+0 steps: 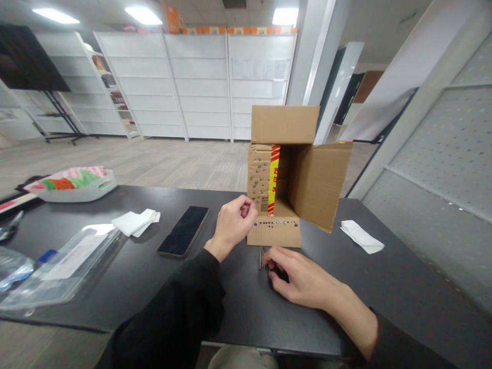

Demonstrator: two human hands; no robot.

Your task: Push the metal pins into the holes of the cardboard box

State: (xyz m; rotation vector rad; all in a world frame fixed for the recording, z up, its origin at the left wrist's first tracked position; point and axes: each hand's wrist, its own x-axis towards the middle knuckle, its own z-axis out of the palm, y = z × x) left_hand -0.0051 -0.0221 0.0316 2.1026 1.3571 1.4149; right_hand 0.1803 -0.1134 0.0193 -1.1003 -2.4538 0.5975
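A cardboard box [302,179] stands on the table, its opening toward me and its flaps spread. Round metal heads dot its left flap [258,177], and a row of small holes and heads crosses the lower flap [274,236]. My left hand [236,218] is closed beside the left flap; whatever its curled fingers hold is hidden. Below the lower flap lie several thin metal nails [262,259], side by side. Over them my right hand [298,277] reaches with its fingertips at the nails, thumb and fingers apart.
Left of my hands lies a black phone [183,230]. Beyond it are a folded white tissue [136,222], a clear plastic case [73,269] and a white basket [94,188] with colourful cloth. Another tissue [362,236] rests at the right, near a grey partition [442,205].
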